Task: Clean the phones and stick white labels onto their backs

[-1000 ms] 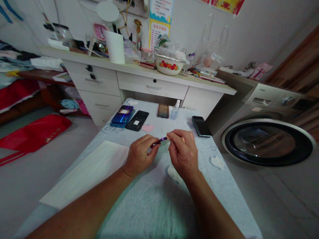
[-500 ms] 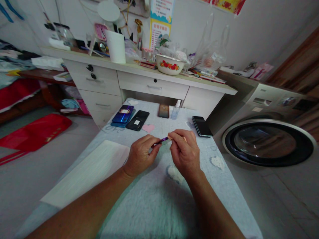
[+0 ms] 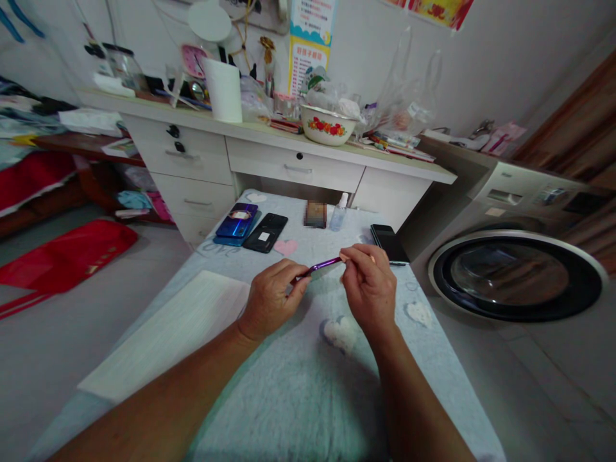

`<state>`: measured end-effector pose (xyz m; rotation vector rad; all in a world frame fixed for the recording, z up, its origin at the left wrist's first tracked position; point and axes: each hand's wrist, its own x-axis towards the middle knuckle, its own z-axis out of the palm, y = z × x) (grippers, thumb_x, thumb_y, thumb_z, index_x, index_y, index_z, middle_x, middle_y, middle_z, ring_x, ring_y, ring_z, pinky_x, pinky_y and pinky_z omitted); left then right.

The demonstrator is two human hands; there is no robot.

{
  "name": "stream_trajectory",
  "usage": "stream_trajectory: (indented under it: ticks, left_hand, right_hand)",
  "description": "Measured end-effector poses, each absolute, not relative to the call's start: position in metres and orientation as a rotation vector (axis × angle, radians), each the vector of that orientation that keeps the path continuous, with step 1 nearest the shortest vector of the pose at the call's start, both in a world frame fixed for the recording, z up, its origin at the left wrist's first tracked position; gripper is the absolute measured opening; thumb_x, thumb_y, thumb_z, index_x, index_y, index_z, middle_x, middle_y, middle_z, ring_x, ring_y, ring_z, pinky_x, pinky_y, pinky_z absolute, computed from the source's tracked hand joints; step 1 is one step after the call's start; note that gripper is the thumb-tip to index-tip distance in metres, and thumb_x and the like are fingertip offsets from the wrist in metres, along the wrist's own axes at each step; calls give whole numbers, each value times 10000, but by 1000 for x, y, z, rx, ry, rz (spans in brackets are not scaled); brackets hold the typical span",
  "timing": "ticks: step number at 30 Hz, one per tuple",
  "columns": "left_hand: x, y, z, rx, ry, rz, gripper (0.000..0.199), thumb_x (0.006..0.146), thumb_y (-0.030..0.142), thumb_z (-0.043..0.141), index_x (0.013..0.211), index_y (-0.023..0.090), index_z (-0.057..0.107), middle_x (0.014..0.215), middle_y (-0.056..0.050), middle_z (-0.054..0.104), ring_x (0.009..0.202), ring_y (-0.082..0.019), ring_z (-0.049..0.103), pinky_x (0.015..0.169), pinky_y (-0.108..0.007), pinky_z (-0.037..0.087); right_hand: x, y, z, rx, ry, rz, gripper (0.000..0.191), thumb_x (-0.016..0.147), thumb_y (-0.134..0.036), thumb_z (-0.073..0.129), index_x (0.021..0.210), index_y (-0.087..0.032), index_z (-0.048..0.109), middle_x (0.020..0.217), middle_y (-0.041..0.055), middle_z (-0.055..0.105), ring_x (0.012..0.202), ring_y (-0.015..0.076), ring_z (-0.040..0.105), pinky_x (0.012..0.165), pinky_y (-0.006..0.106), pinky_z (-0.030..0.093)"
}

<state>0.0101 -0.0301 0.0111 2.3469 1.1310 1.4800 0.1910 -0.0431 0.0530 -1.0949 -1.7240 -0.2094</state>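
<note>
My left hand (image 3: 275,296) is closed, thumb and fingers pinching the left end of a slim purple phone (image 3: 325,264), seen edge-on above the table. At the phone's right end is my right hand (image 3: 369,285), its fingers curled and pressed together. A small pale-orange bit shows at those fingers, too small to make out. Beyond my hands lie a blue phone (image 3: 237,220) on top of another, a black phone (image 3: 266,233) with a white label, and a dark phone (image 3: 389,244) at the right. A clear spray bottle (image 3: 339,215) stands beside a blurred brown rectangle (image 3: 316,214).
A pale cloth with heart patterns covers the table (image 3: 289,410). On its left lies a long whitish sheet (image 3: 173,333). A white desk (image 3: 296,160) with a flowered bowl (image 3: 330,125) stands behind, a washing machine (image 3: 520,237) to the right, and a red bag (image 3: 72,256) on the floor.
My right hand has moved to the right and slightly up, so more of the phone's purple edge shows between my hands. My left hand has stayed nearly still.
</note>
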Motion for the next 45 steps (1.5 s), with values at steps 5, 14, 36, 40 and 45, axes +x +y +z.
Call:
stream_trajectory:
  ticks: [5, 14, 36, 40, 45]
  left_hand:
    - [10, -30, 12, 2339, 1123, 1489, 89, 864, 188, 556, 920, 174, 624, 788, -23, 617, 730, -150, 588, 668, -274, 468]
    - [10, -29, 10, 2323, 1133, 1495, 73, 867, 183, 559, 921, 172, 608, 788, -17, 598, 724, -144, 570, 669, -273, 457]
    - [9, -29, 11, 2297, 1168, 1509, 62, 865, 174, 560, 891, 161, 614, 775, -10, 588, 718, -136, 561, 673, -254, 438]
    - [9, -29, 11, 2288, 1161, 1524, 67, 864, 167, 560, 899, 156, 617, 777, -11, 589, 717, -133, 560, 677, -249, 439]
    - [9, -29, 10, 2287, 1164, 1528, 61, 866, 174, 562, 893, 158, 614, 779, -11, 589, 720, -134, 562, 674, -248, 436]
  right_hand:
    - [190, -43, 52, -1118, -1614, 66, 202, 879, -150, 506, 971, -224, 670, 977, 54, 617, 833, 160, 611, 716, 310, 512]
    - [191, -39, 52, -1057, -1473, 351, 151, 885, -206, 544, 919, -202, 691, 915, 40, 646, 879, 153, 606, 784, 298, 478]
    - [184, -27, 24, -1047, -1157, 887, 236, 841, -381, 612, 937, -174, 673, 659, -29, 554, 535, 77, 437, 494, 204, 345]
    - [184, -26, 21, -1035, -1148, 951, 241, 844, -389, 603, 919, -168, 663, 624, -40, 521, 507, 74, 407, 473, 205, 318]
    - [183, -27, 22, -1033, -1148, 957, 234, 843, -386, 601, 927, -176, 658, 633, -39, 532, 507, 80, 416, 477, 210, 330]
